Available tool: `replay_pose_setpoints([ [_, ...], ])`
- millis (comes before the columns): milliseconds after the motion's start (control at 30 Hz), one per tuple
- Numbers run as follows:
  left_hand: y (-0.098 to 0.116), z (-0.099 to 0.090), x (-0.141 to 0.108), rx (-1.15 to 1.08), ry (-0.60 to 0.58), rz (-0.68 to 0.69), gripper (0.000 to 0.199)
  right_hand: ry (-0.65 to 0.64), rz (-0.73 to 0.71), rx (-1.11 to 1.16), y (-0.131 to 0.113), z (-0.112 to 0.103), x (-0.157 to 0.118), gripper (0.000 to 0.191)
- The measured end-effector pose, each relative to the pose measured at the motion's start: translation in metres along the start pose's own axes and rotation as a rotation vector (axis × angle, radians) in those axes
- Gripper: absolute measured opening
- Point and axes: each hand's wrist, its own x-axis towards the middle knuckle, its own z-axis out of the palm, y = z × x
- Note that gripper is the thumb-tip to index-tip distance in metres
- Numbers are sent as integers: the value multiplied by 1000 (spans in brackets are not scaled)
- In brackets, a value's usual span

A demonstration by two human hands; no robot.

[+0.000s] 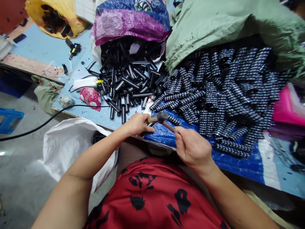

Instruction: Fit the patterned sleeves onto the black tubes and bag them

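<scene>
My right hand (193, 145) is wrapped round the reddish handle of a hammer (158, 117), whose dark, blurred head lies over the table's front edge. Right beside that head is my left hand (138, 124), fingers bent and pinched together at the table edge. What they hold is mostly hidden by the hammer head; a dark bit shows under the fingertips. Just beyond both hands lie a heap of glossy black tubes (130, 82) and, to the right, a large pile of black cylinders with white checks (212, 92).
Behind the piles stand a purple and blue sack (131, 24) and a green woven sack (214, 25). A yellow bag (78, 27) holds dark parts at the back left. A white sack (62, 143) hangs below the edge. A black cable (47, 121) crosses leftward. A pink bin (289, 108) sits right.
</scene>
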Motion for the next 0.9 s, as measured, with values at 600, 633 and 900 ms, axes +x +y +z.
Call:
replay_pose_setpoints([
  [600, -21, -110, -110, 217, -455, -157, 39, -87, 5, -94, 40, -3, -47, 24],
  [633, -26, -111, -114, 185, -376, -163, 41, -71, 10, -84, 41, 1, -41, 24],
  [900, -29, -53, -45, 630, 479, -347, 38, -170, -4, -172, 45, 48, 23, 28],
])
